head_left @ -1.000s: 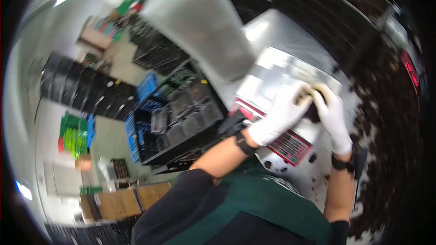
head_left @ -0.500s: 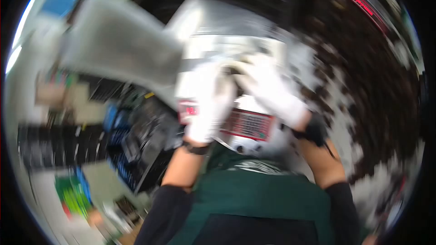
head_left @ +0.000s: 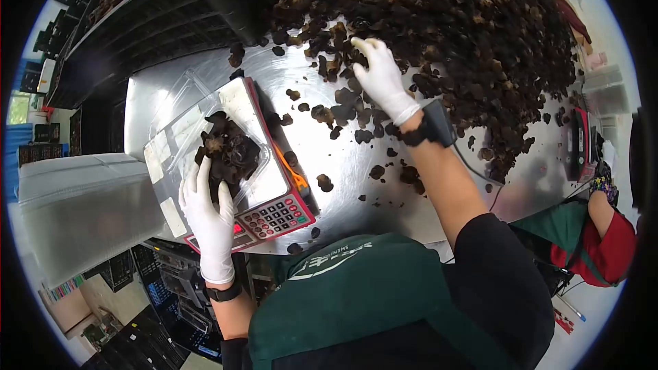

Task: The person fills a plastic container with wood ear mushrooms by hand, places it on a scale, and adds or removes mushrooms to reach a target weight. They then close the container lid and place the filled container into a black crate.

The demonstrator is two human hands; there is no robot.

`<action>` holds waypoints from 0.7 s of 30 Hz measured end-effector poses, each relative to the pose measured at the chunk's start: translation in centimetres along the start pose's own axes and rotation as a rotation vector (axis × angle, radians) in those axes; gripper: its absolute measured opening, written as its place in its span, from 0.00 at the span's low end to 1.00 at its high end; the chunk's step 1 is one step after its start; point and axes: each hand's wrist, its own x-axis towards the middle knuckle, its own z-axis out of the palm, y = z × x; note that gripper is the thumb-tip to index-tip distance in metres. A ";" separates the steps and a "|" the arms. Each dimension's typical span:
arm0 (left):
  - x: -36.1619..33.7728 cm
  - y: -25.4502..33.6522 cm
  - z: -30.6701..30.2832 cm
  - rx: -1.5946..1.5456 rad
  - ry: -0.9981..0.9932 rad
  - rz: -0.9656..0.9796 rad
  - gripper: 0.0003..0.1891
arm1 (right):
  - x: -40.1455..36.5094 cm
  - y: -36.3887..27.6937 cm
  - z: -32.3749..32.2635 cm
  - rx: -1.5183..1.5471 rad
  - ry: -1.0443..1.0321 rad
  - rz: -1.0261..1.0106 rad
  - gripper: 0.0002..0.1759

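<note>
Dark wood ear mushrooms (head_left: pixel 236 154) sit in a clear plastic box (head_left: pixel 186 123) on a red and white weighing scale (head_left: pixel 271 168). My left hand (head_left: pixel 209 223), in a white glove, rests at the near side of these mushrooms, its fingers spread and touching them. Out over the steel table (head_left: pixel 308 157), my gloved right hand (head_left: pixel 384 79) reaches to the near edge of a large heap of wood ear mushrooms (head_left: pixel 439 20). Its thumb and fingers are apart, and I see nothing between them.
A stack of clear plastic boxes (head_left: pixel 82 199) stands left of the scale. Black crates (head_left: pixel 157 27) rise at the back left. An orange-handled tool (head_left: pixel 291 168) lies beside the scale. At right are another scale (head_left: pixel 581 140) and a person's red sleeve (head_left: pixel 617 247).
Both hands were together over the scale, blurred. Now my right hand is out at the heap, while my left is at the mushrooms in the box. The view has turned.
</note>
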 end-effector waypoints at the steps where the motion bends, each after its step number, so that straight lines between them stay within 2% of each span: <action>1: 0.0 0.1 0.0 0.003 0.001 -0.003 0.27 | 0.8 0.3 -0.2 -0.008 -0.042 0.044 0.31; 4: 0.1 0.7 -0.3 0.003 -0.035 -0.036 0.26 | 2.4 -1.2 -0.6 -0.074 -0.208 0.050 0.37; 5: 0.3 0.8 -0.3 -0.012 -0.017 -0.035 0.27 | 2.7 -1.0 0.2 -0.094 -0.172 -0.012 0.30; 8: 0.4 1.1 -0.1 -0.044 0.027 -0.045 0.29 | 4.4 1.8 3.3 -0.083 -0.222 -0.107 0.21; 9: 0.5 1.3 -0.2 -0.047 0.033 -0.057 0.30 | 4.7 3.0 4.6 0.002 -0.064 -0.184 0.12; 12: 0.4 1.6 -0.2 -0.059 0.074 -0.081 0.31 | 5.9 3.9 4.1 0.230 -0.040 -0.109 0.16; 13: 0.3 1.6 -0.3 -0.063 0.092 -0.088 0.31 | 6.0 2.9 2.9 0.445 -0.130 0.056 0.16; 14: 0.1 1.6 -0.4 -0.058 0.110 -0.082 0.31 | 5.7 2.1 0.8 0.646 -0.379 0.394 0.15; 16: -0.2 1.5 -0.6 -0.052 0.146 -0.068 0.30 | 4.6 1.5 -0.8 1.060 -0.413 0.510 0.16; 19: -0.6 1.0 -0.4 -0.081 0.223 -0.065 0.29 | 3.4 1.9 -1.5 1.427 -0.459 0.498 0.18; 21: -0.8 0.4 -0.8 -0.060 0.263 -0.055 0.28 | 2.7 1.4 -2.4 1.544 -0.548 0.447 0.18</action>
